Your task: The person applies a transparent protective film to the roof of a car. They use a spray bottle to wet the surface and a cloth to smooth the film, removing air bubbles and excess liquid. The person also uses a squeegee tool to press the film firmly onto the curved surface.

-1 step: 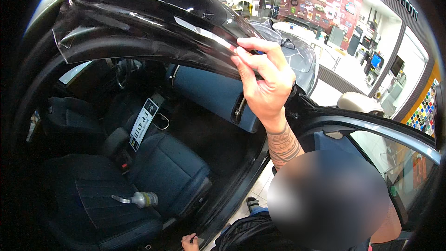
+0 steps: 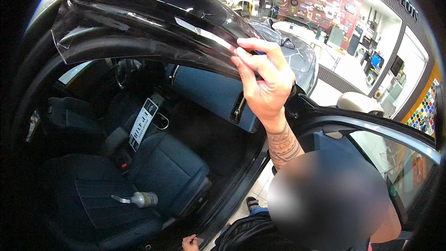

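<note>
My right hand [image 2: 267,79] is raised at the upper middle, thumb and fingertips pinched on the edge of a clear film [image 2: 204,56]. This film lies along the glossy black roof edge [image 2: 153,4] of a car. Over the door opening its lower edge hangs free, with a creased corner at the far left. A blurred patch hides part of my right arm. Low at the bottom edge, beside the door sill, my left hand [image 2: 189,242] shows only in part. Its fingers are curled together, and whatever they hold is too small to make out.
A bottle with a bent spout [image 2: 144,199] lies on the dark car seat [image 2: 174,162]. A number plate [image 2: 142,125] leans between the front seats. At right stands the opened car door [image 2: 395,128], with its mirror [image 2: 360,103] beyond. Another grey car [image 2: 304,58] is behind.
</note>
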A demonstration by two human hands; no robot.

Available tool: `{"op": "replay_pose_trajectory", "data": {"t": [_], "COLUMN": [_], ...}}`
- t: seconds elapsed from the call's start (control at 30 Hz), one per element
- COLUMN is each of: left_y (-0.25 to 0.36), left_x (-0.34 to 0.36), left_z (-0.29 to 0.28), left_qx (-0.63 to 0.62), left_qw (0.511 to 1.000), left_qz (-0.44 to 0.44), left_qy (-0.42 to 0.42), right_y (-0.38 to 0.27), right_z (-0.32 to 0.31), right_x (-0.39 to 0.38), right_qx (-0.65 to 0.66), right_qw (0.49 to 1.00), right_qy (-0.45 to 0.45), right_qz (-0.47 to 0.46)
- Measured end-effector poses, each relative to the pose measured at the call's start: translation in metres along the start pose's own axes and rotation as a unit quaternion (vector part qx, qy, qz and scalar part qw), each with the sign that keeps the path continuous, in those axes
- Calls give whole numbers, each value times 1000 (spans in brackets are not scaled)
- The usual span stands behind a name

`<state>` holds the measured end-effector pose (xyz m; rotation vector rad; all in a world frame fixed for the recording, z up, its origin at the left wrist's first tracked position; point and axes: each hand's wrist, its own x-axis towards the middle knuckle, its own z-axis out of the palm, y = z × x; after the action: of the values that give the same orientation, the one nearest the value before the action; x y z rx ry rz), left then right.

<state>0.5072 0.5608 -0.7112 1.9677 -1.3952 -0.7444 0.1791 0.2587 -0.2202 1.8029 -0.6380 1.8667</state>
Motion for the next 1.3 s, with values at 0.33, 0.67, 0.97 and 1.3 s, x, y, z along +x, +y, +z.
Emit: {"op": "replay_pose_trajectory", "data": {"t": [0.33, 0.67, 0.97, 1.3], "left_y": [-18, -14, -48, -55], "left_x": [-41, -53, -58, -54], "left_z": [5, 13, 27, 15], "left_qx": [-82, -110, -118, -109], "left_qw": [984, 965, 959, 932], "left_qz": [-153, -238, -243, -329], "left_qy": [-45, -27, -82, -107], "right_y": [20, 40, 64, 92], "right_z": [-16, -25, -44, -66], "right_x": [-15, -34, -56, -82], "right_qx": [-3, 19, 2, 17], "right_qw": [1000, 1000, 1000, 998], "right_qy": [-13, 5, 4, 10], "right_qz": [-20, 5, 25, 58]}}
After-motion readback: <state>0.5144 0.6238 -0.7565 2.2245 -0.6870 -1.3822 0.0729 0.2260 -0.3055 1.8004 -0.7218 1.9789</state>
